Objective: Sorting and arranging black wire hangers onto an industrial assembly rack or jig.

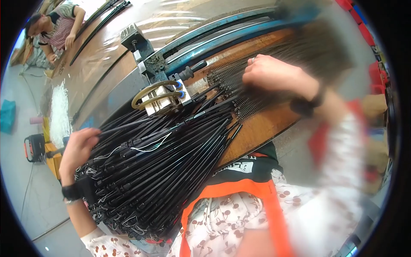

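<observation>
My left hand (79, 147) is at the left end of a large pile of black rods (171, 167), its fingers curled round one slim black rod (124, 127). That rod slants up to the right toward a metal clamp block (162, 103) with looped hoses. Thin white wires (152, 147) stick out among the pile. Over a heap of thin dark wires with coiled, spring-like ends (248, 103), my right hand (274, 73) is closed with bent fingers. What it pinches, if anything, is hidden, and its arm is blurred.
A blue metal rail (222, 45) runs along the bench behind the clamp. White strands (60, 113) lie at the left of the plastic-covered table. Another person (60, 28) works at the far left. More black rods (98, 32) lie near that person.
</observation>
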### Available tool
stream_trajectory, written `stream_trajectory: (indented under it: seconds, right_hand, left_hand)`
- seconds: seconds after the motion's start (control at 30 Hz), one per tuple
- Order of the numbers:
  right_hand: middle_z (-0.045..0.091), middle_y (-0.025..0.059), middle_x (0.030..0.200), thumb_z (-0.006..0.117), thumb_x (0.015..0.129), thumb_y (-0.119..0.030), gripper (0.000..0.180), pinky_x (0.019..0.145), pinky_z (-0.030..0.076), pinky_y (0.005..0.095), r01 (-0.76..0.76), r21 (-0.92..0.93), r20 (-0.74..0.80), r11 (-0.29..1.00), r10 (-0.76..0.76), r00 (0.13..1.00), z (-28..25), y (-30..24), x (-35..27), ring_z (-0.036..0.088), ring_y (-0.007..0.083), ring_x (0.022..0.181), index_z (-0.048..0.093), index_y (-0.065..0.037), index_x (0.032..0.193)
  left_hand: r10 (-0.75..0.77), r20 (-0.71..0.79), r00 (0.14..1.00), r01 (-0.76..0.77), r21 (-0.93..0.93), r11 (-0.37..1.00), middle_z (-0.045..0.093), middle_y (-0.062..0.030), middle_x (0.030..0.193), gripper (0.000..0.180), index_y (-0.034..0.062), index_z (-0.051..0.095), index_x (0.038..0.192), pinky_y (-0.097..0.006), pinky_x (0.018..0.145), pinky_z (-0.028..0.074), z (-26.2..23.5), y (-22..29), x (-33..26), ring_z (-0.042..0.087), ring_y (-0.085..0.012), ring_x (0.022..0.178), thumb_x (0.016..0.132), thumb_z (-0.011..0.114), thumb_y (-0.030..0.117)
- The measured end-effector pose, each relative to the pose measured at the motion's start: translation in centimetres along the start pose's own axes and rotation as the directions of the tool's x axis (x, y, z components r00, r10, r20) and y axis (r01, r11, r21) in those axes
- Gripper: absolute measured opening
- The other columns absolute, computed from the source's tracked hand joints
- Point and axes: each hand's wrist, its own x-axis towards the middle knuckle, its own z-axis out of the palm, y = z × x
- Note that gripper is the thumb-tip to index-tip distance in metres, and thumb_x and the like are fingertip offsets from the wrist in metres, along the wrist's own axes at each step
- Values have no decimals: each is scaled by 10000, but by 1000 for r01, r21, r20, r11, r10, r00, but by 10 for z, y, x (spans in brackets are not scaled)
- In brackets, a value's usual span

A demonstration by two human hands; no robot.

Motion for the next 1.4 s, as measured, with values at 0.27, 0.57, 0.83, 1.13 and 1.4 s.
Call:
stream_trajectory:
  seconds: [0.27,0.57,0.83,1.13,1.4]
  right_hand:
    - [674,107,815,673,770,-84,43,716,536,446,-16,-123,-8,992,15,1000,4,8,-7,666,318,838,641,-68,795]
    - [628,143,837,640,877,-147,97,693,519,429,-108,173,-429,979,174,887,5,-21,-8,631,341,794,605,-64,913]
    - [713,105,974,631,972,-386,391,737,520,324,114,639,-604,761,404,688,-4,-35,12,664,191,850,680,-49,1164]
    - [628,112,836,717,841,-102,406,716,507,380,158,349,-791,924,200,579,-12,-40,-2,585,270,768,663,-34,1238]
    - [667,132,1098,780,758,-60,627,868,550,444,217,19,-889,976,-83,450,-5,-22,-12,636,332,1007,561,-5,1343]
  left_hand:
    - [-16,-279,960,-8,-86,996,665,-116,866,265,-32,673,1151,-274,683,464,-15,71,-29,563,-137,733,893,614,-7]
    - [253,-485,837,-175,200,964,537,-133,724,300,123,689,1185,-408,574,449,28,138,56,561,-328,620,893,670,52]
    - [305,-468,829,-231,211,950,504,-106,690,333,161,690,1219,-394,544,440,27,156,76,541,-294,584,895,683,84]
    - [346,-379,858,-272,234,933,574,-87,697,327,161,690,1194,-399,535,500,21,179,80,616,-292,615,870,700,113]
    - [448,-194,873,-368,340,865,616,-81,750,472,178,594,1303,-413,589,540,12,219,119,659,-294,698,843,635,80]
